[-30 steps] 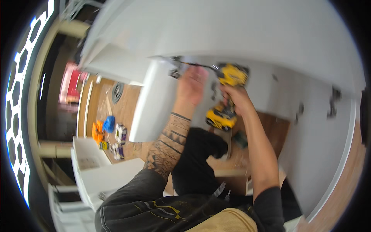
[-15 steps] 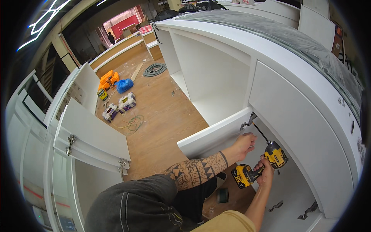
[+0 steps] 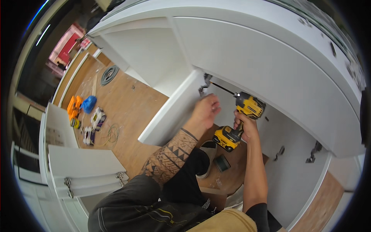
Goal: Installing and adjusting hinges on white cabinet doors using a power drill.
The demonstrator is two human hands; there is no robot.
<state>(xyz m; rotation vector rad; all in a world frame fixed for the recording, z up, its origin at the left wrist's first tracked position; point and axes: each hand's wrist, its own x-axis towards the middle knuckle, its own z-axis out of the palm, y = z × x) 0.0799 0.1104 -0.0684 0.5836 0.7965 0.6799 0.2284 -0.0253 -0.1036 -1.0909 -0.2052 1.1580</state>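
Observation:
My right hand point(image 3: 247, 125) is wrapped round the grip of a yellow-and-black cordless impact driver point(image 3: 250, 105). The driver's long, thin bit point(image 3: 223, 88) reaches up-left to a metal hinge point(image 3: 206, 79) at the inner edge of a white cabinet door point(image 3: 168, 110). That door stands swung out from the white cabinet point(image 3: 251, 58). Just below the hinge, beside the door's inner face, my left hand point(image 3: 206, 110) has its fingers curled together. Whatever those fingers may pinch is too small to make out.
Two more hinges, one dark point(image 3: 315, 151), sit on the cabinet's inner panel. A green can point(image 3: 222, 163) stands near my shoe. Leftward lie a blue bag point(image 3: 89, 104), an orange case point(image 3: 73, 108), coiled grey hose point(image 3: 109, 75) and another hinged door point(image 3: 85, 164).
My view has swung rightward and down, so the scene sits further left. The driver's bit now points at the hinge from a flatter angle, and my left hand stays close below it.

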